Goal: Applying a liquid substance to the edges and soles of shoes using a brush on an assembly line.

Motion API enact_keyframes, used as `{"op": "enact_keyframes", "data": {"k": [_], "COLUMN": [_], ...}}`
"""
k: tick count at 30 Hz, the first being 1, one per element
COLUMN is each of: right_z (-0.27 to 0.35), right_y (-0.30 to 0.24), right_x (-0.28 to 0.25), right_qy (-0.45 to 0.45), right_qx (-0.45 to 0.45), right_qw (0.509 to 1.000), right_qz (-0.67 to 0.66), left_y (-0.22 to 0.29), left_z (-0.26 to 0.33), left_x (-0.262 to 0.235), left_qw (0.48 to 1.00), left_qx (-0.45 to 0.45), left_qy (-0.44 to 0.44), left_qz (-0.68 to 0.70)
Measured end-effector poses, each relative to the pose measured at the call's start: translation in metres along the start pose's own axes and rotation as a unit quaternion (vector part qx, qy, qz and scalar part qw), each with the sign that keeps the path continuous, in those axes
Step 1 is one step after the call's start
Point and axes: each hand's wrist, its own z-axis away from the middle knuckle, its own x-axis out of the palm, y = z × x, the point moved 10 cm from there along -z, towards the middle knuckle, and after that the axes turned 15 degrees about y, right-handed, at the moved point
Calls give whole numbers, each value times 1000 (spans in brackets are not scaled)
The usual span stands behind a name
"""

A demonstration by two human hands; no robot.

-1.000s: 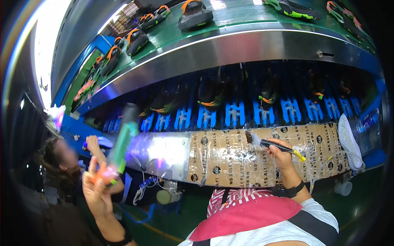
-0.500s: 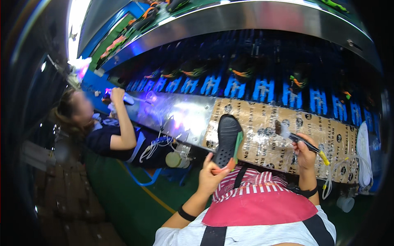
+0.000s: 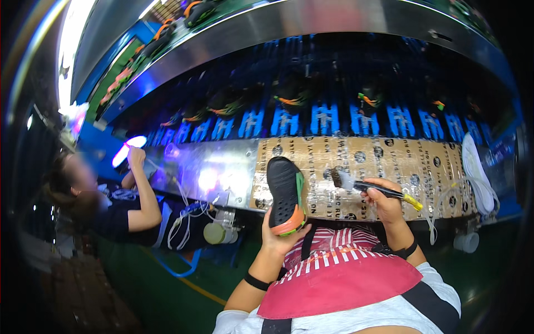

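A black shoe sole (image 3: 283, 186) with an orange heel and a green side edge lies along my left hand (image 3: 276, 236), which grips it around the heel end. Its toe points away from me, over the left part of the cardboard. My right hand (image 3: 385, 200) grips a brush (image 3: 384, 191) by its black handle. Dark bristles at the brush's left end hang above the cardboard, a short way to the right of the sole and apart from it. A yellow fitting joins the handle's rear end to a pale tube.
Printed cardboard (image 3: 364, 161) under clear film covers the bench before me. A white insole-shaped piece (image 3: 478, 175) stands at its right. Beyond run blue conveyor holders (image 3: 325, 119) with shoes. At left, a co-worker (image 3: 119, 195) holds a glowing white piece. A jar (image 3: 218, 234) hangs below the bench edge.
My left hand has shifted its grip on the sole, and more of the orange heel shows. The brush has come closer to the sole. The co-worker's hand now holds a bright white piece.
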Motion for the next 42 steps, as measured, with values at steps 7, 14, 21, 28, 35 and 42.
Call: {"op": "enact_keyframes", "data": {"k": [7, 14, 21, 28, 35, 42], "right_z": [14, 17, 57, 74, 96, 82], "right_y": [-19, -46, -102, -117, -79, -87], "right_x": [1, 35, 117, 152, 179, 162], "right_qy": [-5, -28, -179, -68, -206, -106], "right_qx": [-6, -31, -365, -561, -526, -525], "right_qw": [1000, 998, 902, 791, 785, 815], "right_qz": [1, 39, 145, 235, 255, 223], "left_y": [-15, -1, -15, -37, -33, -14], "left_z": [-11, 1, 1, 4, 4, 8], "left_x": [29, 49, 58, 46, 35, 36], "left_qw": [986, 982, 977, 978, 981, 979], "left_qx": [-32, 48, 33, 25, -10, 66], "left_qy": [-162, -170, -212, -198, -191, -193], "left_qz": [7, -67, -6, -58, -22, -18]}}
